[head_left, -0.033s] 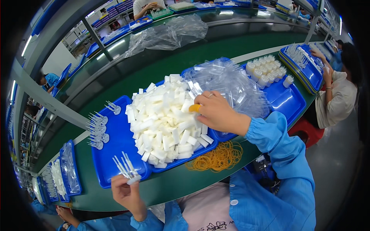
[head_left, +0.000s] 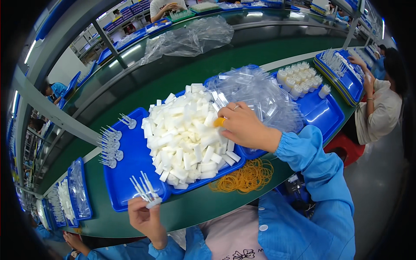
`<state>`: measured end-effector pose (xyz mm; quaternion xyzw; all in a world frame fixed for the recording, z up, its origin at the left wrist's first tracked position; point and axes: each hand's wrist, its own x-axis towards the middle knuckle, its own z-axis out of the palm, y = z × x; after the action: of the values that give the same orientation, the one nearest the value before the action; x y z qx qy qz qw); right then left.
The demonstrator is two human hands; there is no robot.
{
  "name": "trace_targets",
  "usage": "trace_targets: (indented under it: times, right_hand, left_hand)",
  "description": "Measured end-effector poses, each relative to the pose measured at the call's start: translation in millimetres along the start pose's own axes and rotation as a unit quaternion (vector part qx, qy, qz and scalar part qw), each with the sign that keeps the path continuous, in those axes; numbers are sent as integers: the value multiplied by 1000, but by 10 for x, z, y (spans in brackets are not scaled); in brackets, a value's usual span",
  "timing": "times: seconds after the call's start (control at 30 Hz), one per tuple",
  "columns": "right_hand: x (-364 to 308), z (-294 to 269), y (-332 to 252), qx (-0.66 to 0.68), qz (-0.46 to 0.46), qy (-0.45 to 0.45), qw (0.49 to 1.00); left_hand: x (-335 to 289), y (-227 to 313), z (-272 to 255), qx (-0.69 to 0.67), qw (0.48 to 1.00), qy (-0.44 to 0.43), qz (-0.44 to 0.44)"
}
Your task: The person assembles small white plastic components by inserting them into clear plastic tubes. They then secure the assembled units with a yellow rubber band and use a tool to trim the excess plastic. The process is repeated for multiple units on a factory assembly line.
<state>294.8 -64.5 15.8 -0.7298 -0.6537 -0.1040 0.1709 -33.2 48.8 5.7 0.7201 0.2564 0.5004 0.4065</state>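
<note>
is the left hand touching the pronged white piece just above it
Touching: the head view shows the left hand gripping the pronged white piece by its base, thumb and fingers against it.

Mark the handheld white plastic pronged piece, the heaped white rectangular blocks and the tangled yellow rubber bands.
Handheld pronged piece [head_left: 154, 202]: head view, on its base.
White blocks [head_left: 186, 134]: head view, mid-heap.
Rubber bands [head_left: 245, 177]: head view, middle of the tangle.

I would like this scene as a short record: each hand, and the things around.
Left hand: holds white pronged piece near its round base
Right hand: at white blocks; grip unclear
Worn on right hand: orange finger cot
Left side: blue tray with more pronged pieces
Beyond right hand: heaped clear plastic sleeves
Front: loose orange rubber bands on green table
</note>
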Motion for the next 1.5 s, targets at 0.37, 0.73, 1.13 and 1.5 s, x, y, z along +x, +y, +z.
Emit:
trace_targets:
  times: [0.37, 0.73, 1.13, 1.5]
  right_hand:
    - [-167, -22, 101, -6, -9, -7, 1000]
    - [-489, -233, -197, -61, -27, -8, 998]
    - [-1082, -288, -775, 718, 284, 129, 622]
    - [-1166, -51, -809, 795, 298, 90, 521]
  left_hand:
    - [-41, -32, 16, -69, 994, 7, -83]
    - [-239, 22, 240, -146, 974, -74, -154]
    - [-412, 267, 529, -361, 827, -350, -251]
    - [-457, 240, 610, -356, 805, -373, -293]
